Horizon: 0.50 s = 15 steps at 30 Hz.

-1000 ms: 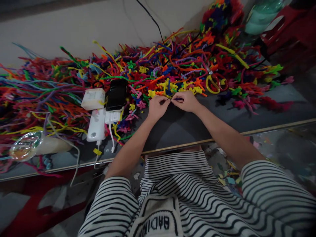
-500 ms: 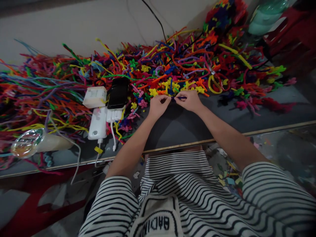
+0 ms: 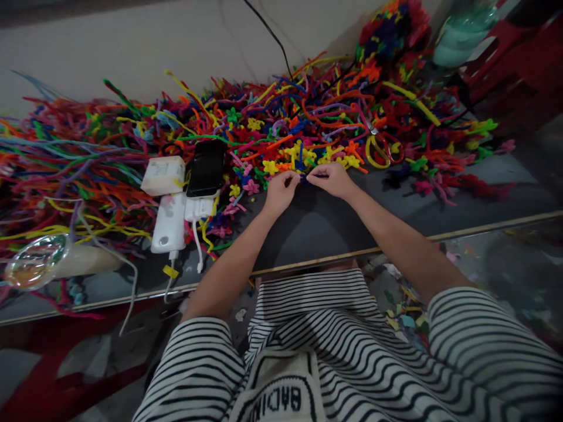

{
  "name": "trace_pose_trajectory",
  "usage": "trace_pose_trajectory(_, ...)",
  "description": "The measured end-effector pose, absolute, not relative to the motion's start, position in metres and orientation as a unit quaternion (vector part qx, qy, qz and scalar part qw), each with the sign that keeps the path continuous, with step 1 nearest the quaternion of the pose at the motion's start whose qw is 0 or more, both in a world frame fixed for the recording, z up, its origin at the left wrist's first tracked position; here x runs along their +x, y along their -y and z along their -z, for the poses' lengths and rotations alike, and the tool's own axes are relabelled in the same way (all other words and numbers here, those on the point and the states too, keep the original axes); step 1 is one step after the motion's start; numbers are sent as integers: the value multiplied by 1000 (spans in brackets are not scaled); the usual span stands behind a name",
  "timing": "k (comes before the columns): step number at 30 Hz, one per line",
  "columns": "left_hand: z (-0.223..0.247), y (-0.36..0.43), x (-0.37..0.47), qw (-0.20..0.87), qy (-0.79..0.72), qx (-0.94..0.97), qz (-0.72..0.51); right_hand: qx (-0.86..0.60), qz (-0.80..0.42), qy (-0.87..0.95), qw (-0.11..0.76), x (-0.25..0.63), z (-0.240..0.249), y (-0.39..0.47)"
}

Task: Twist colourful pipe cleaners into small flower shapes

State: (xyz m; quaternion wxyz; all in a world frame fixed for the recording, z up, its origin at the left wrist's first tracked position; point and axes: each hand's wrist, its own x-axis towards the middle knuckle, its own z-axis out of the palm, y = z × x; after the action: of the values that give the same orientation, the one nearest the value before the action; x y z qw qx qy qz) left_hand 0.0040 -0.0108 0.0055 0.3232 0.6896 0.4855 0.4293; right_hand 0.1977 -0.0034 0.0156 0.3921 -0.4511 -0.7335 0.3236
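Between my fingertips is a short dark blue-purple pipe cleaner (image 3: pixel 304 179), partly hidden by the fingers. My left hand (image 3: pixel 281 189) pinches it from the left, thumb and forefinger curled together. From the right, my right hand (image 3: pixel 333 179) pinches it too. Just beyond the hands lie yellow pipe-cleaner flowers (image 3: pixel 271 167), with a pink flower (image 3: pixel 251 187) to the left of my left hand. Scissors (image 3: pixel 377 151) with yellow and red handles rest on the pile to the right of my right hand.
A long heap of coloured pipe cleaners (image 3: pixel 145 129) covers the back of the dark table (image 3: pixel 316 234). At left are a black phone (image 3: pixel 206 167), a white box (image 3: pixel 163 174), a white power bank (image 3: pixel 169 223) with cables, and a tipped plastic cup (image 3: pixel 88 261). A greenish bottle (image 3: pixel 461 38) stands back right.
The dark pipe cleaner showed a straight length in my right hand; now only a small dark bit shows between the fingertips. The view has shifted slightly.
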Motion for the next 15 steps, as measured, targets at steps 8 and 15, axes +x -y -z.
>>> trace_pose_trajectory(8,-1,9,3,304,-520,703,-378,-466,-310,734,384,199,-16,4)
trace_pose_trajectory(15,-2,13,4,348,-458,690,-440,-464,-308,739,379,196,-18,7)
